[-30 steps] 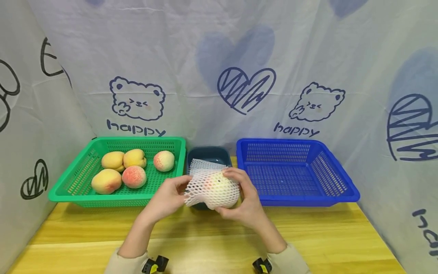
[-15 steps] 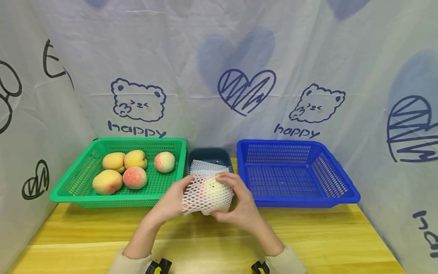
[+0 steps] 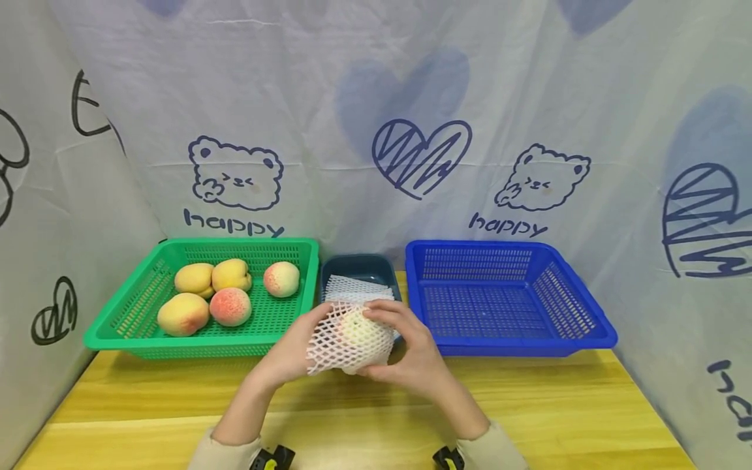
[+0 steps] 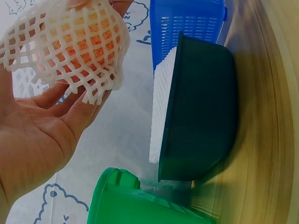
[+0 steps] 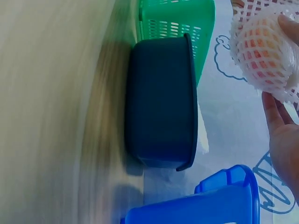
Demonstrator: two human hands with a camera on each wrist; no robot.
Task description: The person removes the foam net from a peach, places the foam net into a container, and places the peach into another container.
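A pale yellow and red peach (image 3: pixel 360 326) sits inside a white foam net sleeve (image 3: pixel 328 346), held up in front of the dark teal bin (image 3: pixel 360 262). From the left side, my left hand (image 3: pixel 289 352) grips the sleeve's loose end, its fingers passing behind the mesh. My right hand (image 3: pixel 416 346) holds the netted peach from the right, fingers on top and thumb below. In the left wrist view the net's cut edge (image 4: pixel 96 91) hangs over the fingers, and the peach's red side shows through the mesh.
More white foam nets (image 3: pixel 358 287) lie in the teal bin. A green basket (image 3: pixel 276 326) on the left holds several peaches (image 3: pixel 231 307). To the right stands a blue basket (image 3: pixel 482 313). All rest on a wooden table (image 3: pixel 376 418) before a printed curtain (image 3: pixel 329 98).
Both hands have shifted the netted peach a little left and down. The right hand has moved left with it, and the mesh now covers the peach's top more.
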